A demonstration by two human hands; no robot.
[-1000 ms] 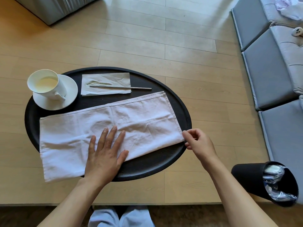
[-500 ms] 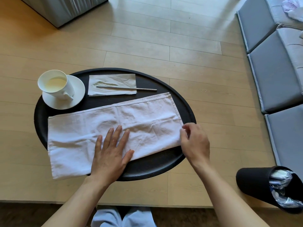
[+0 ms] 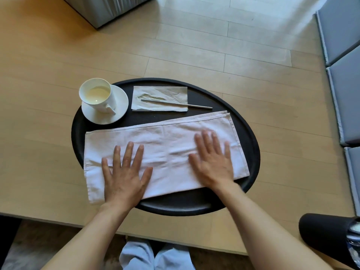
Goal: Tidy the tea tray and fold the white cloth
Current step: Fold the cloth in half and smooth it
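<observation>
On the black tea tray [image 3: 251,137], the cup [image 3: 96,94] on its saucer [image 3: 120,106] stood at the far left, the napkin [image 3: 161,95] and metal stick [image 3: 181,104] beside them. The white cloth [image 3: 167,137] lay along the tray's near side as a long folded band, its left end overhanging the worktop [image 3: 39,114]. The left hand [image 3: 124,176] and right hand [image 3: 212,160] pressed flat on it, fingers straight and spread, gripping nothing. To smooth well, the person would likely need to stroke outward from the band's middle, keeping the edges aligned.
</observation>
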